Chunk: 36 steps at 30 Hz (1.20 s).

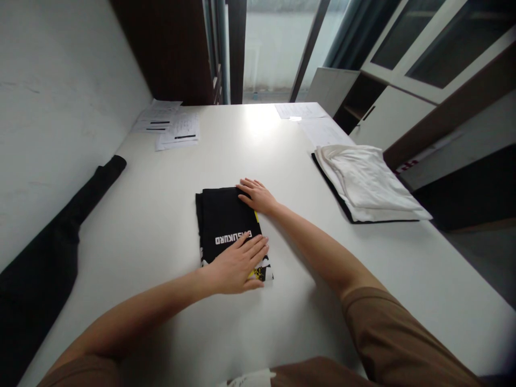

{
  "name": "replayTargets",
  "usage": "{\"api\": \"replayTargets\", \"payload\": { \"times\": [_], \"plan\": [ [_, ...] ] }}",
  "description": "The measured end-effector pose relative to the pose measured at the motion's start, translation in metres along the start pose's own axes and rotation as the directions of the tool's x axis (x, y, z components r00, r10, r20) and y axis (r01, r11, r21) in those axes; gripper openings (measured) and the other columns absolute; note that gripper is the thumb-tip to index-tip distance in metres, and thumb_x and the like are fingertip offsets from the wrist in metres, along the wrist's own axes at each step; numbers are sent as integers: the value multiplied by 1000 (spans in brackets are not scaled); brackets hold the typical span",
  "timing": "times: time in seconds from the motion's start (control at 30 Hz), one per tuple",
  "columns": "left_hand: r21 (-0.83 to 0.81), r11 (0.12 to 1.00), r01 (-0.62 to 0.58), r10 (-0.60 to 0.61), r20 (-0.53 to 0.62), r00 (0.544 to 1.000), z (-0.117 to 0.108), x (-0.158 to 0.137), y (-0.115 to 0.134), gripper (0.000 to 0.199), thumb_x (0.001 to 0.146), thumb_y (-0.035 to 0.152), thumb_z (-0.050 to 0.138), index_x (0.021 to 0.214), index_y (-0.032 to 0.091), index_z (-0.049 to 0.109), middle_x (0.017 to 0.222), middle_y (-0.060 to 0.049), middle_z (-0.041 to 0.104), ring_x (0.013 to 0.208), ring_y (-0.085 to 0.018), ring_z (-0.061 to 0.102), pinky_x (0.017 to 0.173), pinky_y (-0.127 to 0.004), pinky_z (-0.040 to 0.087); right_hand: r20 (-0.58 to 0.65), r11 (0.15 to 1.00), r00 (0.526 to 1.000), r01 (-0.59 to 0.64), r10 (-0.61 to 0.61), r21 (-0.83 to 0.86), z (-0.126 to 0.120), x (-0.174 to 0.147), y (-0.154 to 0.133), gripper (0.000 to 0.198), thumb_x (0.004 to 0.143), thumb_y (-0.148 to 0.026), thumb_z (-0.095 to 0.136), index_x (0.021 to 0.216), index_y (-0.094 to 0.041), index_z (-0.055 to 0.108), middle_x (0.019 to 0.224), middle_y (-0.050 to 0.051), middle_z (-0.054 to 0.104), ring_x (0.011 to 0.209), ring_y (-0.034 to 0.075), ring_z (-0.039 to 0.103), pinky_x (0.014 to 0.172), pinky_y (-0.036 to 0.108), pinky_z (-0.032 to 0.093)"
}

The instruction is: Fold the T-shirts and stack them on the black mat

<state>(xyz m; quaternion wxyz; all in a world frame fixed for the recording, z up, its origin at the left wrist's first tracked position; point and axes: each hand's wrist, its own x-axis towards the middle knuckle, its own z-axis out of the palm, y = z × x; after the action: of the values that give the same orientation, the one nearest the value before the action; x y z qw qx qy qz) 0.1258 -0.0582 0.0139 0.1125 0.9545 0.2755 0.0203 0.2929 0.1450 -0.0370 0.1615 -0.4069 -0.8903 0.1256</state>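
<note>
Folded black cloth (226,212) lies on the white table (149,215), long axis running away from the person, left hand (236,264) spread flat across its near end, right hand (258,196) flat on its far right corner, neither gripping.

Single head-worn view from over the near side of the white table (145,215), facing forward and down; wearer's brown sleeves (382,328) enter at lower left and lower right, the left hand (237,264) and right hand (258,197) lying on the folded black garment (223,212) near mid-frame, close enough for its white lettering (224,239) to show. Wide field: wall (72,80) at upper left, glass panes (278,48) at top centre, white cabinet (397,118) leaning at upper right, far background soft, perhaps from glare.
</note>
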Motion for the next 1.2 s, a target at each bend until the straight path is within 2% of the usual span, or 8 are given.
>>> {"api": "replayTargets", "payload": {
  "times": [0.27,0.33,0.43,0.5,0.67,0.87,1.07,1.2],
  "plan": [
    [-157,958,-242,217,-160,963,-14,-2,7,63,105,49,39,158,15,36,158,-11,47,148,-23,40,127,-43,25,-37,1000,999,3,-4,-26,-14,-16,-39,53,107,-47,39,156,-28,44,166,4,32,154,24,26,127,51,22],
    [-173,979,-107,41,-347,937,-16,-4,-11,52,106,35,36,155,21,43,148,-9,58,140,-22,51,124,-46,32,3,998,998,57,-57,-32,-12,-23,-55,56,107,-47,37,160,-28,37,167,3,28,156,24,22,127,51,20],
    [-206,946,251,-324,-541,776,-17,-9,-50,53,104,28,32,156,24,41,149,-9,56,141,-25,49,122,-52,34,83,994,994,75,-69,-74,-4,-30,-64,62,106,-51,38,163,-27,30,169,4,22,157,25,15,128,50,17],
    [-184,871,456,-483,-494,723,-13,-10,-78,57,104,35,35,159,20,36,160,-11,44,149,-28,37,124,-54,29,99,993,995,42,-31,-112,-1,-31,-60,65,106,-54,37,164,-27,27,170,4,18,158,26,12,128,51,15],
    [-4,804,595,-583,-209,786,1,-18,-131,69,102,58,38,161,20,33,169,-9,26,156,-32,20,125,-57,18,92,989,995,-31,44,-146,-3,-29,-30,69,105,-60,31,164,-25,25,170,6,16,157,28,12,128,53,14],
    [-14,637,771,-738,-300,604,-2,-33,-151,68,105,53,31,161,14,31,168,-15,26,155,-34,22,124,-57,21,48,987,995,-83,90,-141,-9,-33,-31,70,105,-59,32,164,-21,27,170,10,14,157,29,10,127,53,15],
    [29,820,571,-553,-216,805,-1,-24,-134,69,104,56,34,162,19,28,170,-9,22,157,-28,16,127,-52,15,114,988,990,95,-81,-122,-2,-32,-53,68,106,-58,33,164,-23,26,170,6,18,158,24,11,128,49,14],
    [23,768,639,-625,-184,758,4,-30,-134,73,102,60,35,163,20,27,171,-10,17,158,-30,13,126,-54,16,118,989,993,45,-29,-138,-2,-32,-39,71,105,-61,33,164,-23,25,170,7,17,157,26,12,128,51,15]
  ]
}}
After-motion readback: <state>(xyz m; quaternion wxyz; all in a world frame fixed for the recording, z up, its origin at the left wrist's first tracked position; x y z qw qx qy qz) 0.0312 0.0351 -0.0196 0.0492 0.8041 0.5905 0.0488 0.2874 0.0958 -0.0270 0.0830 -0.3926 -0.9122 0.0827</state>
